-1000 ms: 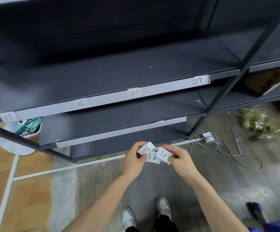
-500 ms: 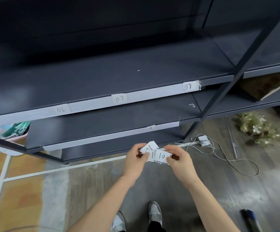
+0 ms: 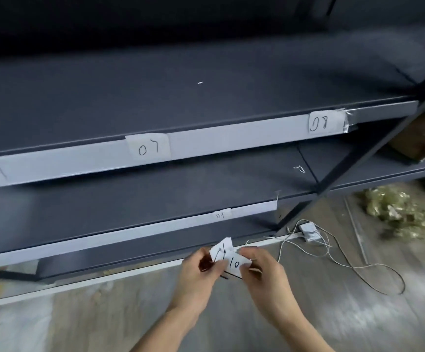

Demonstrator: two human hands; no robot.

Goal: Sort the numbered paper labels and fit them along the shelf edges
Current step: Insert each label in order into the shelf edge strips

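Dark grey steel makes up the shelving (image 3: 206, 80), by far the largest thing in view. Along the front of its upper shelf a pale edge strip (image 3: 231, 139) is seen, on which the labels 07 (image 3: 148, 148) and 08 (image 3: 319, 123) are already fitted. A lower edge strip (image 3: 130, 232) carries 09 (image 3: 220, 215), with bare strip on either side of it. In front of the lowest shelf, above the floor, a small fan of loose paper labels (image 3: 222, 251) is held between both hands. The fan is pinched by the left hand (image 3: 198, 278) between thumb and curled fingers. The top slip, marked 10 (image 3: 234, 264), is pinched at its right edge by the right hand (image 3: 267, 278). The slips are judged to be very light, limp and easily creased, and apt to slide over one another. Each is best taken by an edge or corner, clear of the number, with the rest squeezed together so that none is dropped.
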